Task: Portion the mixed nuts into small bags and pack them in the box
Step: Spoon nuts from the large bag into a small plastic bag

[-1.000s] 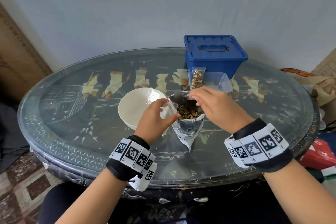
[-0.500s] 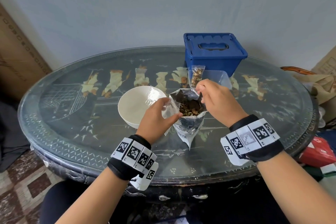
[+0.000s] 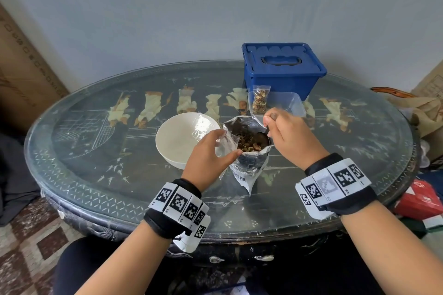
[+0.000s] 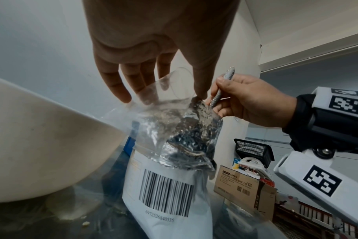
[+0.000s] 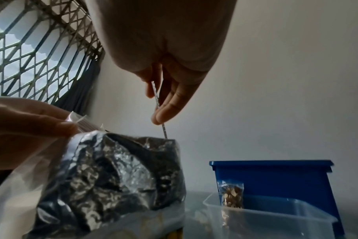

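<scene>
The foil bag of mixed nuts stands open on the glass table, between both hands. The left hand pinches a small clear bag at its mouth — thumb on one side, fingers on the other — just beside the foil bag's rim. The right hand has a narrow grip on a thin metal spoon handle, which goes down into the foil bag; the spoon's bowl is hidden inside. A white bowl sits left of the foil bag. Behind it, 1 filled small bag of nuts stands upright in a clear plastic box, and a closed blue lidded bin stands further back.
</scene>
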